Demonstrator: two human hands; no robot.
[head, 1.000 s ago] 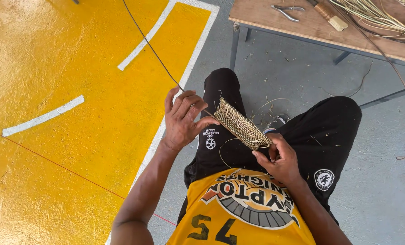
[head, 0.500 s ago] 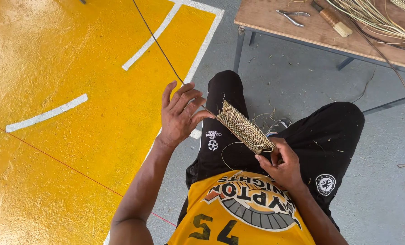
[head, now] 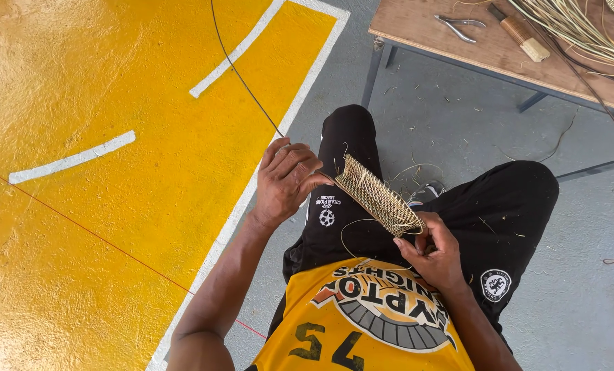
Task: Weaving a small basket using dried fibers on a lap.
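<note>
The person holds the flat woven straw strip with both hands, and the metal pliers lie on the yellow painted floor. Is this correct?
Not quite. The head view shows the metal pliers lying on the brown wooden table, not on the yellow painted floor. The rest holds: the left hand and right hand grip the flat woven straw strip.

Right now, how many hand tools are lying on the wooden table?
2. Metal pliers lie near the table front edge; a wooden-handled tool lies just right of them, beside the pile of reeds. More may be hidden beyond the frame's top edge.
</note>
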